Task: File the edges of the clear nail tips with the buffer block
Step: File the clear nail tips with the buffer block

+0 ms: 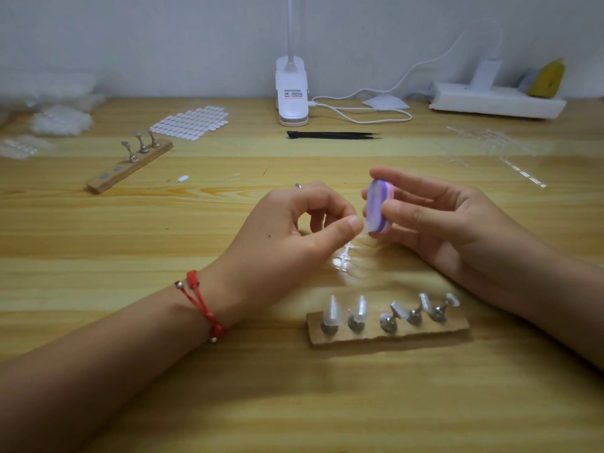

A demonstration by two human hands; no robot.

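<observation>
A red string bracelet (201,302) sits on our left wrist. Our left grip (294,230) pinches a clear nail tip (366,224) against the buffer block (379,206), which our right grip (441,220) clamps above the worktop (130,223). We cannot read the lamp label (292,94).

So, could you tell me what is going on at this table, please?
A person is filing clear nail tips. The right hand holds the purple buffer block against what looks like a clear tip pinched in the left hand. Nearer, a wooden holder carries five metal stands, at least two topped with tips.
</observation>
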